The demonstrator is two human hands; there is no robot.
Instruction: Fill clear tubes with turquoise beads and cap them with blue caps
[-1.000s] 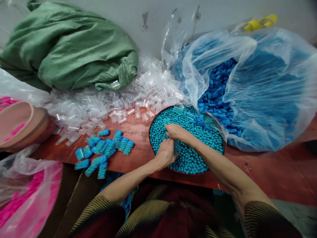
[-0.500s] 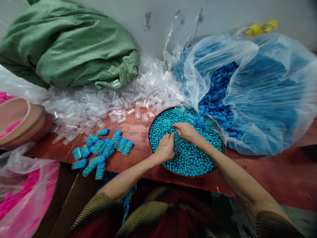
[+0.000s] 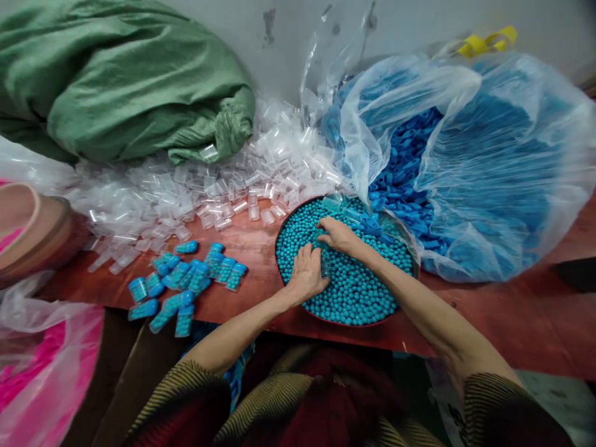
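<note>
A round tray [image 3: 307,315] with a thin red rim is full of small turquoise balls [image 3: 358,298], and both hands are over it. My left hand [image 3: 307,270] is closed around a clear plastic tube [image 3: 325,266], which lies low among the balls and is partly hidden by the fingers. Just beyond it, my right hand [image 3: 339,236] reaches in from the right, its bent fingers apart and touching the balls. Clear tubes [image 3: 333,202] and blue caps [image 3: 371,222] rest on the balls at the tray's far side.
Several filled, blue-capped tubes [image 3: 186,279] lie left on the red table [image 3: 246,304]. Behind are a heap of clear tubes [image 3: 279,167] and a green cloth sack [image 3: 139,87]. A plastic bag [image 3: 503,186] of blue caps stands right, a pinkish bowl [image 3: 51,230] far left.
The right fingers have parted slightly and shifted back among the balls. My left hand has turned a little, its fingers now pointing more upward by the tube. The whole view has shifted slightly.
</note>
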